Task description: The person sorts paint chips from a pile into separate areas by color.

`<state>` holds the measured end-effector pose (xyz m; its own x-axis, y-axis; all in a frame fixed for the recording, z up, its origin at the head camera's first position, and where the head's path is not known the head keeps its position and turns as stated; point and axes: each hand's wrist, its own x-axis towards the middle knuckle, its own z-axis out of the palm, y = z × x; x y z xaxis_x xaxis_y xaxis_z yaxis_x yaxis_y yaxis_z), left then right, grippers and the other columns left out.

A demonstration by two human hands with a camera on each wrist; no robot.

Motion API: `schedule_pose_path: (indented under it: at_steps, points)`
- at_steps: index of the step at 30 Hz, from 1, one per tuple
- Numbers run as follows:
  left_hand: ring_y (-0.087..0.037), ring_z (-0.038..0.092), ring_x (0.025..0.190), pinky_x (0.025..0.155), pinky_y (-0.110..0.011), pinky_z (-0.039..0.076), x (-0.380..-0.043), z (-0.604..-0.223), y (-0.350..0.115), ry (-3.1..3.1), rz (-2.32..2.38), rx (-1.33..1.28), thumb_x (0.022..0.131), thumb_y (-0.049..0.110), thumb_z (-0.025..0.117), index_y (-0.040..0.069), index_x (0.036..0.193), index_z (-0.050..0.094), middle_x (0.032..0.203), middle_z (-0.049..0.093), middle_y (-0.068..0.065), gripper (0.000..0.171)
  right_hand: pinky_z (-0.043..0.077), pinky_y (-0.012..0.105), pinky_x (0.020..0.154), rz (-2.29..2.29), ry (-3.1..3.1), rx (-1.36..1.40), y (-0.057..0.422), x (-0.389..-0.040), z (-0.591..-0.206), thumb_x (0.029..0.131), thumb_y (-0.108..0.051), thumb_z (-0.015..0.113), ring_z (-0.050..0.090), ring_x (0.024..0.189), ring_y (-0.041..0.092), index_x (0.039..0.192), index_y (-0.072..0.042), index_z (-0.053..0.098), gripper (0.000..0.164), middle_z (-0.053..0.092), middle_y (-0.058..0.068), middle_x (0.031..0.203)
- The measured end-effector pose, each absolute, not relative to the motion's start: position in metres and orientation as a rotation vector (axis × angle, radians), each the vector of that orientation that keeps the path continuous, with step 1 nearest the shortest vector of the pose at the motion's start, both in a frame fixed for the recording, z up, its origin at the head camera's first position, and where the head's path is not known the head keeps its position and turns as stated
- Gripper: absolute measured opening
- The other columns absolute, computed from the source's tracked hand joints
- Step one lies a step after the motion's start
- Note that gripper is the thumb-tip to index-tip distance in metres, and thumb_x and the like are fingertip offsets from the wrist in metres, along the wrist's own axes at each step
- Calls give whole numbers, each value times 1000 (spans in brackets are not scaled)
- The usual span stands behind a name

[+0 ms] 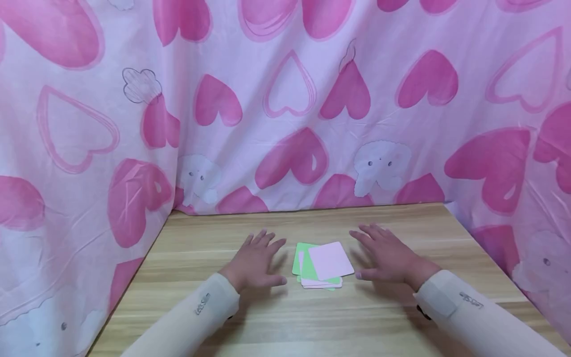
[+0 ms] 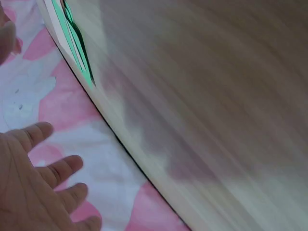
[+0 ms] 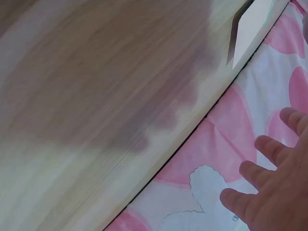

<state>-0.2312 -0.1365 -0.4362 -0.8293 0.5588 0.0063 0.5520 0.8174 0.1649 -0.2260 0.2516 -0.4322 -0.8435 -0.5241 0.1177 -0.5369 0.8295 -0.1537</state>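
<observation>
Your left hand (image 1: 254,263) and right hand (image 1: 390,258) hover over the counter (image 1: 276,322), fingers spread and each grip empty, probably so the pile of cards (image 1: 323,267) between them is left uncovered. The top pink card (image 1: 331,261) lies askew over a green card (image 1: 309,268), leaving lower edges showing; the pile looks loosely laid rather than squared. It sits just inside both your thumbs, apparently touching neither hand, with the pink card's corner toward your right.

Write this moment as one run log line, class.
left hand: empty, beside cards | right hand: empty, beside cards | cards: overlapping, green and pink, pink on top | table: wooden
</observation>
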Motion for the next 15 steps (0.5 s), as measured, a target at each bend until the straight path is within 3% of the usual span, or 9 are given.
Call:
schedule_pose_path:
  at_steps: [6,10,15]
  points:
    - [-30,52,135,114,-58,43,-236,-435,-103,2967,245,807,79,72,74,17,153,54,143,58,-7,95,42,62,117,343,-3029,828,243,-239,-432,72,-48,95,49,141,41,160,-11,43,108,52,17,152]
    - [-24,55,119,105,-53,48,-240,-435,-77,2961,184,784,75,75,77,17,145,60,130,61,-2,93,48,57,113,388,-3152,806,231,-249,-431,70,-45,97,52,137,35,159,-11,45,108,54,11,149]
    - [-22,56,114,102,-51,50,-245,-441,-54,2962,125,784,73,76,79,18,140,63,127,62,0,90,51,57,111,414,-3280,728,217,-257,-433,68,-45,98,51,137,31,159,-18,46,109,53,6,150]
